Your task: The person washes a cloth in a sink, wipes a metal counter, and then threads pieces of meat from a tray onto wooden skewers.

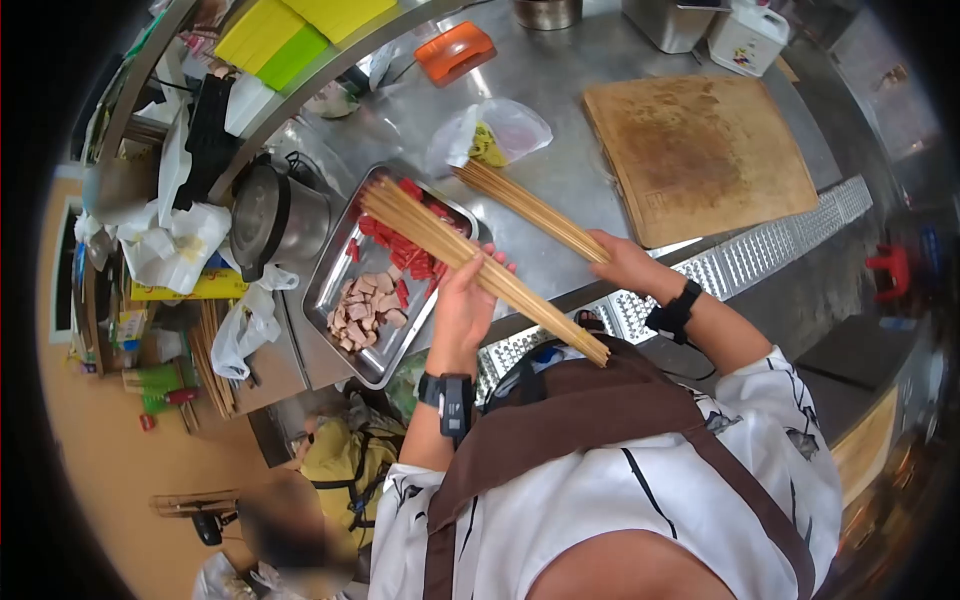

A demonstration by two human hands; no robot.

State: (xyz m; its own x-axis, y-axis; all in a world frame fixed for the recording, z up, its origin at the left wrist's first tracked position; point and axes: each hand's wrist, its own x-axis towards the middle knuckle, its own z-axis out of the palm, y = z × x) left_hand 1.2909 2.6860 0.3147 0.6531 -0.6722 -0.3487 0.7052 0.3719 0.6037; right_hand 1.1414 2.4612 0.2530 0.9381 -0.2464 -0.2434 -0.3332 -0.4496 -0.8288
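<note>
My left hand (467,305) is closed round a thick bundle of wooden skewers (530,303), whose far end lies over a metal tray (377,372). In that tray are red pieces (418,262) and pale pinkish-brown chunks (362,312). A thinner bundle of skewers (530,211) is gripped at its near end by my right hand (628,268), over the steel counter. The far tip of this bundle reaches a clear plastic bag (515,130) with something yellow-green in it. The two bundles are apart.
A wooden cutting board (705,155) lies at the right, beside a perforated metal strip (735,260). Left of the tray stands a lidded metal pot (290,215). Further back are an orange object (455,53), a steel container (672,22) and a white jug (748,40). Another person (350,465) is at the lower left.
</note>
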